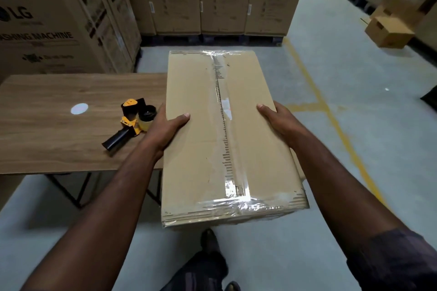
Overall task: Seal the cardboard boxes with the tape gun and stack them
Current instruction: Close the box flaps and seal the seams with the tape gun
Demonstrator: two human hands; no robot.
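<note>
Cardboard box point(196, 149), taped, centre frame: left hand point(165, 126) and right hand point(277, 118) clasp its long sides; best kept level for stacking.

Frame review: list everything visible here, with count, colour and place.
sealed cardboard box: one, brown, clear-taped, held right of the table
tape gun: one, yellow and black, on the table
table: one, wood-brown, left
washing machine cartons: several, brown, back and left
small cardboard box: one, brown, floor far right
floor lines: two, yellow, right
shoes: two, dark, bottom centre
left hand: one, grips the box's left side
right hand: one, grips the box's right side
</note>
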